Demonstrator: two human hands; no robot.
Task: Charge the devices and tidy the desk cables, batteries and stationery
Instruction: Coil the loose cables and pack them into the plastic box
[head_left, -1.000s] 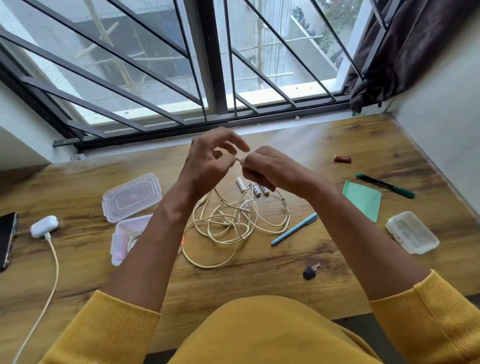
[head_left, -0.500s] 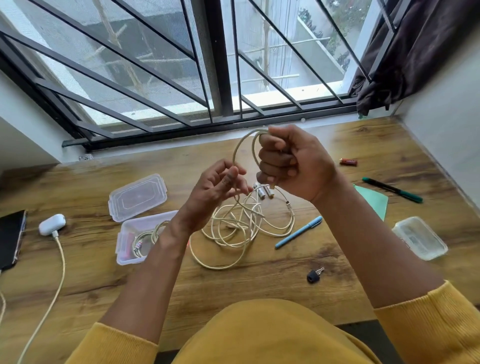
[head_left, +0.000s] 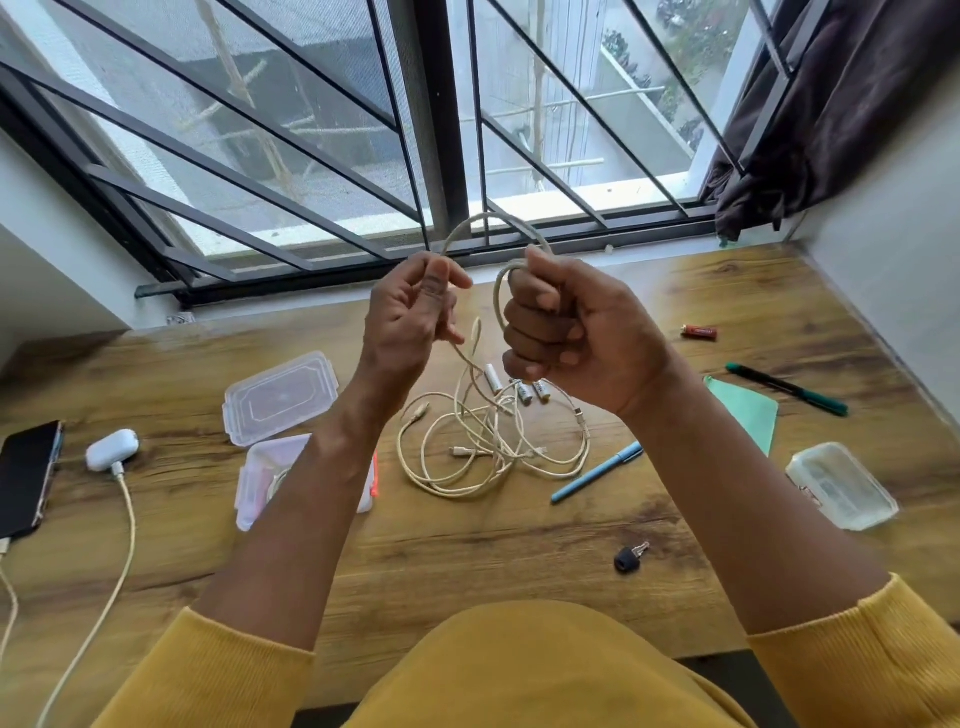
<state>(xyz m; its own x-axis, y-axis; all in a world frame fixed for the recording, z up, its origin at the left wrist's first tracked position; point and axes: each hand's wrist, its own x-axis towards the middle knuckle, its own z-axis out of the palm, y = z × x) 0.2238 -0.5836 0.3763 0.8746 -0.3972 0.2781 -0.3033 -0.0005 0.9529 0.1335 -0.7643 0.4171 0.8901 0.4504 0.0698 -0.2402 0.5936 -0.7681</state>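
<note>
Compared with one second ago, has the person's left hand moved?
Yes. The left hand has risen and moved away from the person: earlier below the black window frame, it now overlaps it, pinching the cream cable.

No legible text, brand, no. or sign anywhere in view. Red battery (head_left: 699, 332) at approx. 2 o'clock on the desk (head_left: 467, 551) carries a pale label mark, too small and blurred to read. White batteries (head_left: 519, 387) near centre show faint dark print, likewise unreadable.
</note>
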